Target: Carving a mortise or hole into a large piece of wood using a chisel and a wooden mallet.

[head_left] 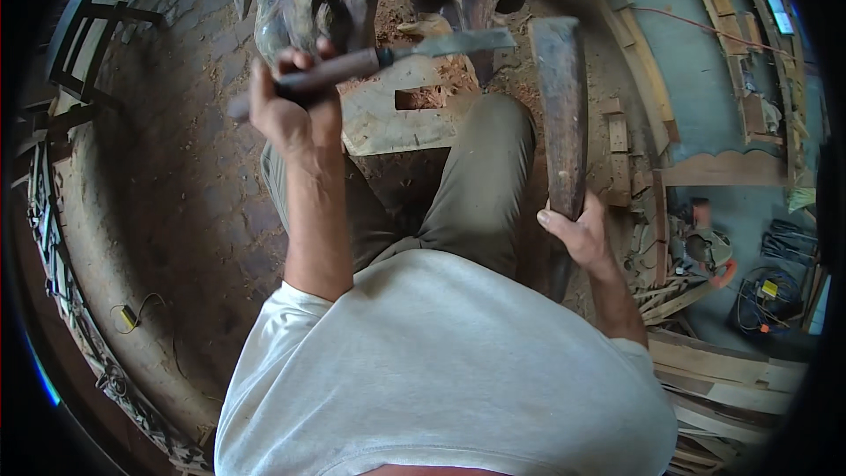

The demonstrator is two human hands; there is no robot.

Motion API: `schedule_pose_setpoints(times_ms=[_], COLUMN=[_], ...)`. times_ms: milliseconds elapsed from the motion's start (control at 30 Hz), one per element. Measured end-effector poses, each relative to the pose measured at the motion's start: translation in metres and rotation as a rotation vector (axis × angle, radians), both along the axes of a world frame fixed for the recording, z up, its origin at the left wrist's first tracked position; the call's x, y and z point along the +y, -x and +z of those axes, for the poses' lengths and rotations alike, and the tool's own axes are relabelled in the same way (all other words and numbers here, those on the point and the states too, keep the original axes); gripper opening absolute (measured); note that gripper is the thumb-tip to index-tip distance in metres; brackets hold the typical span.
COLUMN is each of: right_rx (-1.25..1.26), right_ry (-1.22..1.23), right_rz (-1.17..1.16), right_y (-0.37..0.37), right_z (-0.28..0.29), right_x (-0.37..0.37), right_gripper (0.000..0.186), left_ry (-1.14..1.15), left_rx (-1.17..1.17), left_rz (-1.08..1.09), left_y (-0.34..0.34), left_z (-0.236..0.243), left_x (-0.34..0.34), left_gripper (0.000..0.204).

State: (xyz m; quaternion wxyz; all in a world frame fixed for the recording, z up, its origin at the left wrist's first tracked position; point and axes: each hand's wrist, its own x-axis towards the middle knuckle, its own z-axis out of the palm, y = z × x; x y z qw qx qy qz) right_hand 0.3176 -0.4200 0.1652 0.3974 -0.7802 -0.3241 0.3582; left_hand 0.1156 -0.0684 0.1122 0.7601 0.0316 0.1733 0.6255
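Gripping a stiff, sharp chisel (pixel 370 62) by its wooden handle, left hand (pixel 291 110) closed, while right hand (pixel 577 229) clasps a seemingly heavy wooden mallet (pixel 562 115).

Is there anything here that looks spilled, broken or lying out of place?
Reddish wood chips are scattered over the floor around the notched plank. Offcuts lie in a loose heap at the right. The chisel in the left hand and the mallet look whole.
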Motion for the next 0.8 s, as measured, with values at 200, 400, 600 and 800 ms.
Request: schedule_pose_setpoints(times_ms=[200,400,600,800], right_rx=[0.261,0.269,0.251,0.22], right_ry=[-0.012,-0.01,-0.003,-0.019], right_rz=[-0.225,-0.279,-0.162,-0.118], right_y=[0.003,-0.002,-0.009,-0.01], right_z=[-0.05,-0.075,-0.068,-0.081], right_x=[-0.024,-0.023,-0.024,-0.031], right_gripper=[0.029,0.019,0.052,0.054], left_ry=[-0.879,-0.733,-0.785,-0.892], left_rx=[1.045,0.746,0.885,0.674], left_rz=[0.13,-0.176,-0.167,-0.279], left_y=[-0.026,-0.072,-0.093,-0.089], left_z=[0.054,0.037,0.028,0.018], left_x=[-0.002,-0.037,-0.038,-0.037], left_gripper=[0.017,0.013,0.01,0.021])
